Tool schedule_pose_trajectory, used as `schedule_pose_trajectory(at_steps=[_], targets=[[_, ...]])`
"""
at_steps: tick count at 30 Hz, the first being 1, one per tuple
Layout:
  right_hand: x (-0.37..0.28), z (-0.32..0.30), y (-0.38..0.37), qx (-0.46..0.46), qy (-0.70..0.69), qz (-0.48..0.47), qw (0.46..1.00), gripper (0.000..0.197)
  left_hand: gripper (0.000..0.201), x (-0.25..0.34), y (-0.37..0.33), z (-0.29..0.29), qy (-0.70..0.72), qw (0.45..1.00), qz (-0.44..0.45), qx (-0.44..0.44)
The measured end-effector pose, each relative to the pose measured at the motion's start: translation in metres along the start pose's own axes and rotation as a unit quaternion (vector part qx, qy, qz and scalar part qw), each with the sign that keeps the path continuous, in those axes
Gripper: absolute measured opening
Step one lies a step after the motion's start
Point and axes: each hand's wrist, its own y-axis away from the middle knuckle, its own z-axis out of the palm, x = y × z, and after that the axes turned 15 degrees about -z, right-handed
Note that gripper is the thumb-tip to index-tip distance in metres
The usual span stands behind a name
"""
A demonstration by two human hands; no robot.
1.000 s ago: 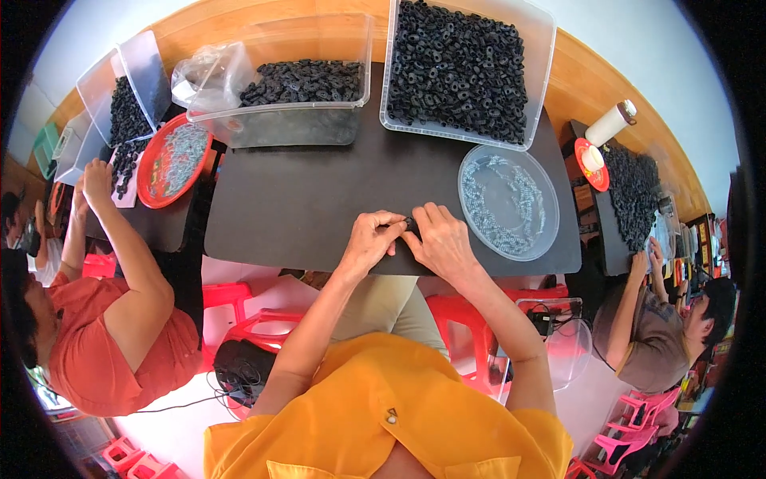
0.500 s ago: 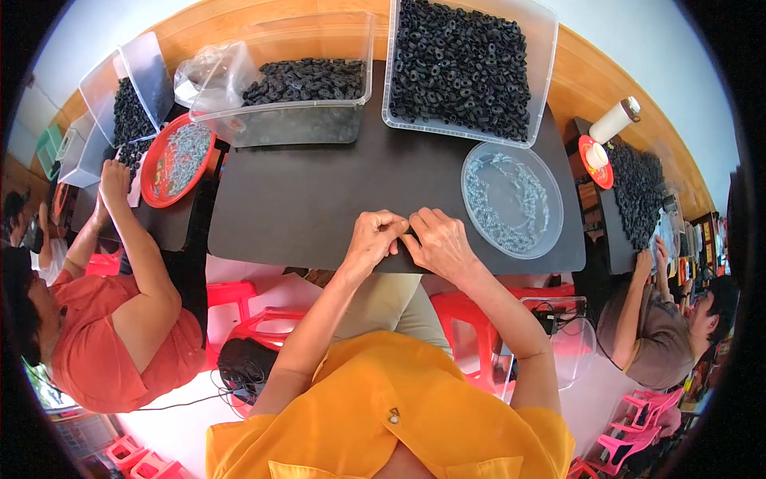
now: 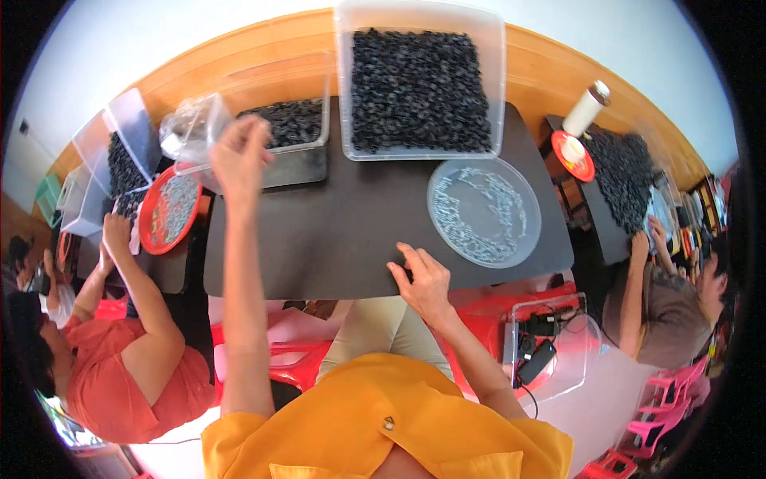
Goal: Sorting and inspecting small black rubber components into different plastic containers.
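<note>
My left hand (image 3: 242, 156) is raised at the front edge of a clear plastic bin (image 3: 299, 165) holding small black parts (image 3: 297, 121). It is blurred by motion, and whether anything is in its fingers does not show. At the table's near edge, my right hand (image 3: 423, 279) has its fingers loosely bent and apart, with nothing visible in them. Just beyond it lies a round clear tray (image 3: 484, 219) with many small silvery metal pieces (image 3: 459, 227). A larger clear bin (image 3: 341, 96) full of black ring-like parts (image 3: 420, 92) stands at the back of the dark table (image 3: 335, 231).
On the left, a person in a red top (image 3: 148, 367) works beside a red tray (image 3: 191, 227) of metal pieces. At the right, another person (image 3: 678, 319) sits by a heap of black parts (image 3: 618, 180). A white bottle (image 3: 584, 110) stands near a red plate (image 3: 586, 169).
My hands were together at the table's near edge. The left has moved away, up and left to the bin; the right has stayed near the edge, its fingers now apart. The view has shifted.
</note>
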Motion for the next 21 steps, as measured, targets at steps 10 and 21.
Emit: schedule_pose_trajectory(at_steps=[10,21], targets=[[0.007,0.003,0.001,0.022,0.023,-0.019,0.999,0.017,0.023,-0.016,0.013,0.06,-0.02,0.994,0.043,-0.1],[0.006,0.007,0.005,0.028,0.031,-0.038,0.998,0.01,0.019,-0.049,-0.031,0.197,-0.242,0.92,0.265,-0.159]])
